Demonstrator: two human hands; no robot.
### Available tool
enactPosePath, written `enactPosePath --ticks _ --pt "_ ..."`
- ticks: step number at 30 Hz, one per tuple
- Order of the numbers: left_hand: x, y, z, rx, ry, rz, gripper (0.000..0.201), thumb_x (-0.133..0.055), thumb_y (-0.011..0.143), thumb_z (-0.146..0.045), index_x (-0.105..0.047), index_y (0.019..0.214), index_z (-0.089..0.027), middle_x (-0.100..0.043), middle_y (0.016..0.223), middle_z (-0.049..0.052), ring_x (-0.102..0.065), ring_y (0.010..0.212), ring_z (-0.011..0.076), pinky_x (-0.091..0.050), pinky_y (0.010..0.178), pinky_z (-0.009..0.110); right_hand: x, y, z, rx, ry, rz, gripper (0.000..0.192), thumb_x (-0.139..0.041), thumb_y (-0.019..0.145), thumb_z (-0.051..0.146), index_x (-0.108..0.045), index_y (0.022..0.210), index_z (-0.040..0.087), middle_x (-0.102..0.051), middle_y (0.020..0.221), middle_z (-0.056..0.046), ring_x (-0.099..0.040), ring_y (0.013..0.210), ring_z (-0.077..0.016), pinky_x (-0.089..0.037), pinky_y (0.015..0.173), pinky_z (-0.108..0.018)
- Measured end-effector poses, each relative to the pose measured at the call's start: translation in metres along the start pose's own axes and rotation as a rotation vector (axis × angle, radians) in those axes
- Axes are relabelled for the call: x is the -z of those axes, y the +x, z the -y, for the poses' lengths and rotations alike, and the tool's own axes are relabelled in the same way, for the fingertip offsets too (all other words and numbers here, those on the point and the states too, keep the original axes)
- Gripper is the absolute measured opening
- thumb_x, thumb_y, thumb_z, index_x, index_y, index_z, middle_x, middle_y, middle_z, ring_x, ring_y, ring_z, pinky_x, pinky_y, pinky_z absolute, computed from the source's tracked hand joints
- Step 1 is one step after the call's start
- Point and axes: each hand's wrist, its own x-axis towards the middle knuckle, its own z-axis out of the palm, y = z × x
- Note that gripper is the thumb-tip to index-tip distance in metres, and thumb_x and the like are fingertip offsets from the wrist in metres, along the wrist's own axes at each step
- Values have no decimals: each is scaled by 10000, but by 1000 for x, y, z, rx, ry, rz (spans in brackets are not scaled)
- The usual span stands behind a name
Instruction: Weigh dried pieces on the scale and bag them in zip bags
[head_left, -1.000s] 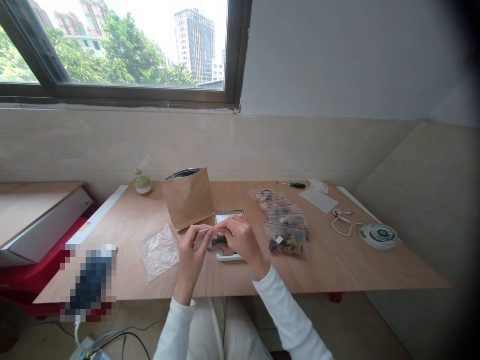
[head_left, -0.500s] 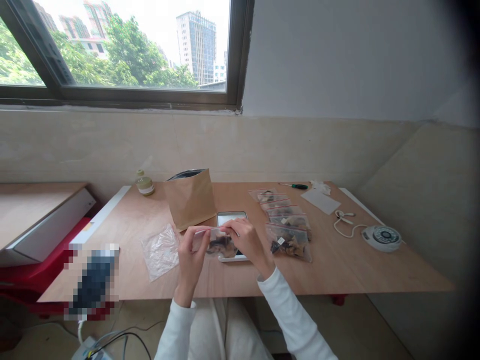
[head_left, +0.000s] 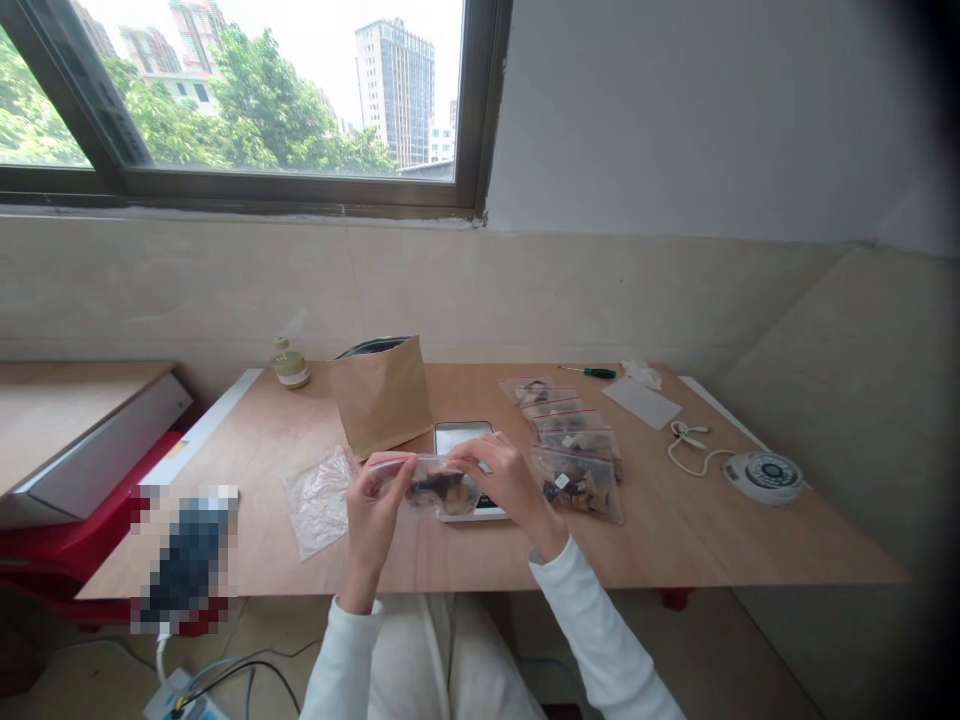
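Between my hands hangs a clear zip bag (head_left: 442, 488) with dark and tan dried pieces inside. My left hand (head_left: 377, 492) pinches the left part of its red-lined top edge between thumb and fingers. On the right part of that edge, my right hand (head_left: 501, 480) grips with thumb and fingertips. Below and behind the bag lies a white kitchen scale (head_left: 463, 434), partly covered by the bag and my right hand. A brown kraft pouch (head_left: 384, 398) stands behind with its top gaping. Left of my left hand lies a crinkled clear plastic bag (head_left: 319, 505).
Several filled zip bags (head_left: 581, 485) overlap in a row to the right. Farther right are a screwdriver (head_left: 598, 373), a white sheet (head_left: 641, 402) and a round white device with a cord (head_left: 763, 476). A small bottle (head_left: 289, 366) stands at the back left; a blurred dark object lies front left.
My hands have moved slightly apart along the bag's top edge, the left one leftward and the right one rightward. More of the bag and its contents shows between them.
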Motion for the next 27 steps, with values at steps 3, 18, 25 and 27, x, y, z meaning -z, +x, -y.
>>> enactPosePath --ticks 3,18,25,27 --pt "2 0 0 27 -15 26 156 -661 794 -330 -687 836 -182 -686 815 32 -656 760 170 -534 667 273 3 -2 -2 -2 25 -44 185 -557 913 232 -660 760 224 -712 756 20 -606 721 -139 -393 747 -288" --pt "-4 -1 -13 57 -75 81 145 -654 801 -312 -703 807 -175 -680 811 25 -638 788 161 -507 722 259 17 -5 2 -323 341 -109 247 -663 809 421 -664 958 224 -705 855 -18 -645 820 -176 -472 786 -291" --pt "-7 -2 -14 134 -172 79 156 -657 793 -316 -709 793 -169 -679 788 17 -625 763 151 -489 689 234 3 -20 6 -492 624 -204 227 -634 820 410 -685 812 189 -707 790 -28 -650 785 -182 -505 731 -281" --pt "-8 -3 -15 147 -177 85 159 -662 787 -319 -703 777 -166 -677 770 15 -623 746 148 -488 675 230 -1 -21 8 -503 640 -233 218 -630 823 400 -699 820 193 -718 818 -37 -658 808 -188 -511 740 -287"
